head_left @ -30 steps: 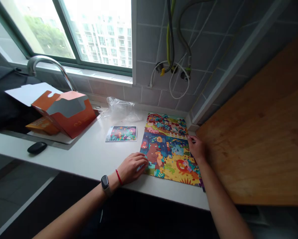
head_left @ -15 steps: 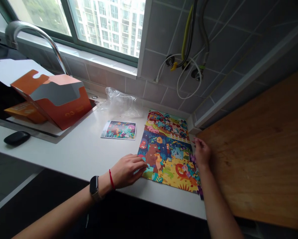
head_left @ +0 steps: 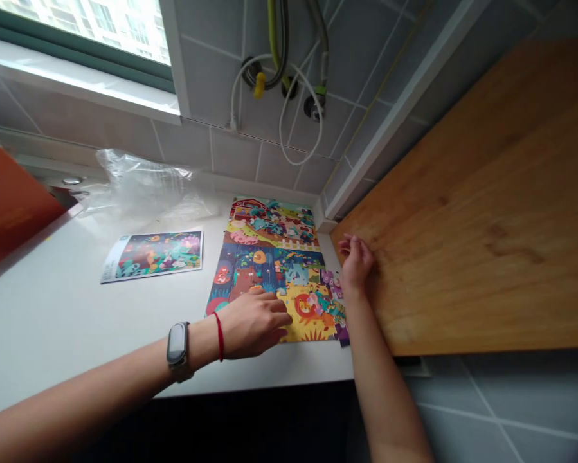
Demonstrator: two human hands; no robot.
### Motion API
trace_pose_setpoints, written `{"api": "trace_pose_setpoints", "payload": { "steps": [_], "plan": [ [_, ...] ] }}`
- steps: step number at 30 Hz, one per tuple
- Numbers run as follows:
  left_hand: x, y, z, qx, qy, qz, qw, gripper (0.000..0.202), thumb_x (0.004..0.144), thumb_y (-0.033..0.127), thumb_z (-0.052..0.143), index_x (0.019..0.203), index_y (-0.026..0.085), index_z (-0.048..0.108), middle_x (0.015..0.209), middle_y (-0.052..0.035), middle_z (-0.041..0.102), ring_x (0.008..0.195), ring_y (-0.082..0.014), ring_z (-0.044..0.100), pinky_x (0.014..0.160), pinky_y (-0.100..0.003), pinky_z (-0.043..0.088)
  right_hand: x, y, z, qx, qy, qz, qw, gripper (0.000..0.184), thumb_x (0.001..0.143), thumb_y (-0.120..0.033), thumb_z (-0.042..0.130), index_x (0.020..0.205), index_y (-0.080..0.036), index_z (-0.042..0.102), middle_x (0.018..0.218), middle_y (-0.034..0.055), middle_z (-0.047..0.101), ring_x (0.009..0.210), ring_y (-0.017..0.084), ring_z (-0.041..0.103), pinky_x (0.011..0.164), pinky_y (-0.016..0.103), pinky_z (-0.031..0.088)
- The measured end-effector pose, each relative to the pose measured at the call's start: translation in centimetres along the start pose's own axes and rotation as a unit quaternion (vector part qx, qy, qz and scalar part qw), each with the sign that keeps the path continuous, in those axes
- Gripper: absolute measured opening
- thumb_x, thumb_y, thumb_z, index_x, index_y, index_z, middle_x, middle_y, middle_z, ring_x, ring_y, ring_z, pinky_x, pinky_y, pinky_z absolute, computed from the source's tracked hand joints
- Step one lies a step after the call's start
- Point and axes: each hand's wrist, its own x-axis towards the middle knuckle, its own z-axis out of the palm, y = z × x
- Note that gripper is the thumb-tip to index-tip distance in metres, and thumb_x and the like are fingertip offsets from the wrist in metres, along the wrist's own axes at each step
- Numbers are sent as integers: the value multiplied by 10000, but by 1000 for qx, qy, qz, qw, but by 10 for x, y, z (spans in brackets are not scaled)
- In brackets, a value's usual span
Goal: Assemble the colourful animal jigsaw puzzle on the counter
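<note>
A colourful assembled jigsaw puzzle [head_left: 269, 257] lies flat on the white countertop [head_left: 52, 321] against the corner. My left hand [head_left: 254, 321], with a watch and red cord at the wrist, lies palm down over the puzzle's lower left part, fingers stretched out and together. My right hand [head_left: 356, 260] rests at the puzzle's right edge against the wooden board [head_left: 476, 212], fingers loosely curled. Several puzzle pieces at the lower right edge [head_left: 334, 289] look shifted out of line. Nothing shows in either hand.
A printed reference picture [head_left: 154, 254] lies left of the puzzle. Behind it sits a crumpled clear plastic bag [head_left: 139, 186]. An orange box [head_left: 9, 212] is at the far left. Cables and hoses [head_left: 279, 71] hang from the tiled wall above.
The view has swung right and down. My left hand slid further onto the puzzle's lower part. My right hand moved up along the puzzle's right edge, by the wooden board.
</note>
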Motion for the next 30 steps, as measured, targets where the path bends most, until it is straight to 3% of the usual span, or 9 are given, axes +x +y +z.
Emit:
{"api": "trace_pose_setpoints", "payload": {
  "steps": [3,6,9,12,17,21,26,30],
  "plan": [
    [35,3,17,19,-34,12,999,353,976,424,665,1267,225,676,1245,-119,705,1078,-291,679,919,-406,529,0,-5,-2,26,2,11,1000,436,897,-563,591,932,-155,742,736,26,676,689,158,632,633,260,481],
    [80,-5,39,34,-28,2,999,532,963,550,651,1411,265,627,1480,-174,577,1313,-389,574,1037,-515,493,0,-9,-2,37,-1,11,999,423,908,-558,587,923,-162,736,726,15,664,673,149,619,630,257,474],
    [123,-13,59,35,-30,-23,999,603,974,579,621,1465,230,596,1582,-201,482,1419,-420,481,1118,-565,430,1,-11,-3,30,0,13,999,438,911,-579,580,915,-167,729,724,14,660,660,149,614,619,261,472],
    [145,-13,72,47,-43,-33,997,606,972,586,616,1434,193,619,1572,-220,488,1443,-430,451,1137,-576,403,2,-12,-4,32,10,21,999,436,902,-579,595,904,-164,729,715,15,657,650,147,610,612,262,474],
    [131,-1,77,52,-46,-30,997,689,937,607,657,1457,161,587,1588,-252,456,1459,-458,415,1102,-612,433,2,-11,-5,45,-1,23,999,393,905,-543,622,899,-166,732,703,9,653,641,138,598,615,256,479],
    [111,-4,65,49,-44,-30,997,506,970,467,660,1398,200,624,1560,-211,501,1374,-417,498,976,-564,524,-1,-14,-4,23,-20,28,999,396,925,-555,599,901,-180,723,719,8,655,652,142,606,635,266,489],
    [103,-30,45,30,-49,-17,998,320,929,422,736,1183,228,731,1387,-148,638,1151,-344,627,850,-444,568,-6,-18,-2,17,-41,23,999,388,943,-553,592,896,-192,723,730,9,664,662,147,607,648,272,502],
    [100,-60,39,24,-28,17,999,184,914,240,722,1094,253,762,1242,-87,712,1024,-274,657,816,-375,545,-7,-19,-2,-8,-78,35,996,386,958,-548,586,920,-195,737,753,16,689,680,150,622,655,267,504]
  ]
}}
